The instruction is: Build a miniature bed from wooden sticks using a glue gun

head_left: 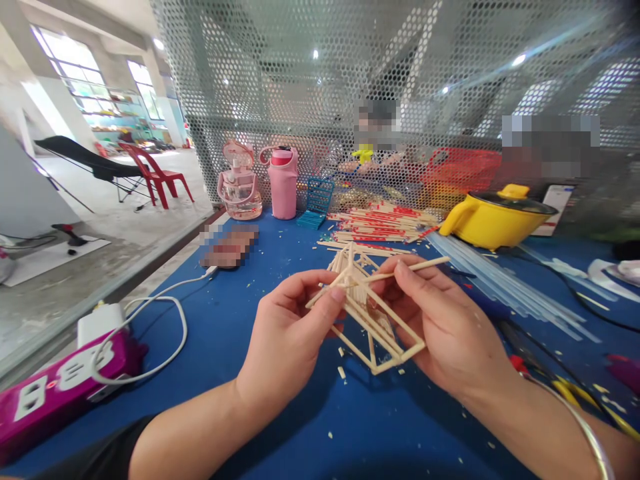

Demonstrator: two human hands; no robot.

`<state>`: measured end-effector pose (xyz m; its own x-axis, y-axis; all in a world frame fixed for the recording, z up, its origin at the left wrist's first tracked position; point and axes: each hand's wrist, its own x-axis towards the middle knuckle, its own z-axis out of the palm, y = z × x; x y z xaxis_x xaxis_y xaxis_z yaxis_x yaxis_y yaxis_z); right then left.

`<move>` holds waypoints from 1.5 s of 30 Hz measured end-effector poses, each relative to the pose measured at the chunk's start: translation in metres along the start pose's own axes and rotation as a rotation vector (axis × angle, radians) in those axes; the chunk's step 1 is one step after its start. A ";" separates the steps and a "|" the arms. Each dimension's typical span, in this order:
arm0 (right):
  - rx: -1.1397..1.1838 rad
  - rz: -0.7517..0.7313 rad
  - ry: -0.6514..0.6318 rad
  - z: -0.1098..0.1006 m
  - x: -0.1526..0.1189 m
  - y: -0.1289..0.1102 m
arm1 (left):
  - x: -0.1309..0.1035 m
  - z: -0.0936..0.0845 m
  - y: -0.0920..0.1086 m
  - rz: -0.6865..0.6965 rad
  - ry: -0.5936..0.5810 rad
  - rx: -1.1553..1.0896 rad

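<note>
A small open framework of thin wooden sticks (393, 315) is held above the blue table, joined at its corners. My left hand (293, 317) is closed, thumb and fingers gripping the framework's left side. In my right hand (450, 327), a single wooden stick (431, 263) is pinched between thumb and fingers. This stick slants across the top of the framework, and its left end reaches my left thumb. The right fingers also lie along the framework's right side, partly hidden behind it. Behind my hands is a pile of red-marked sticks (385, 221).
Clear glue sticks (515, 287) lie right of my hands, near a yellow pot (495, 220). A pink bottle (283, 183), clear jug (241, 193) and teal stand (316, 203) line the perforated metal screen (280, 80). A purple power strip (65, 377) with a white cable sits left. People are beyond the screen.
</note>
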<state>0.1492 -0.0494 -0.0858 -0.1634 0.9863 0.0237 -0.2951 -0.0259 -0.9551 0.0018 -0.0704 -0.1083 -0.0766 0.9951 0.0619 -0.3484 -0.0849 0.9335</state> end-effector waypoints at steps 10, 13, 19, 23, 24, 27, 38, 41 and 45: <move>-0.305 -0.607 -0.030 -0.012 -0.005 -0.011 | 0.001 0.000 0.002 0.000 -0.008 0.006; -0.416 -0.666 -0.082 -0.014 -0.011 -0.009 | 0.001 0.000 0.003 -0.007 -0.005 0.001; -0.575 -0.716 -0.115 -0.017 -0.013 -0.003 | 0.000 0.000 0.003 -0.019 -0.006 0.006; -0.632 -0.733 -0.090 -0.015 -0.012 -0.003 | 0.000 -0.001 0.003 -0.020 0.001 0.018; -0.646 -0.737 -0.082 -0.015 -0.011 -0.003 | 0.000 -0.001 0.003 -0.020 0.003 0.021; -0.673 -0.751 -0.086 -0.016 -0.011 -0.003 | 0.000 -0.001 0.003 -0.018 0.003 0.026; -0.653 -0.728 -0.072 -0.016 -0.011 -0.003 | 0.001 -0.001 0.004 -0.014 0.010 0.039; -0.647 -0.734 -0.077 -0.017 -0.012 -0.004 | 0.001 -0.001 0.004 -0.018 0.006 0.042; -0.713 -0.780 -0.082 -0.016 -0.011 -0.005 | 0.001 0.000 0.005 -0.013 0.007 0.040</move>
<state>0.1672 -0.0581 -0.0858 -0.2378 0.6743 0.6991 0.2710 0.7372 -0.6189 -0.0002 -0.0698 -0.1041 -0.0789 0.9957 0.0476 -0.3123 -0.0700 0.9474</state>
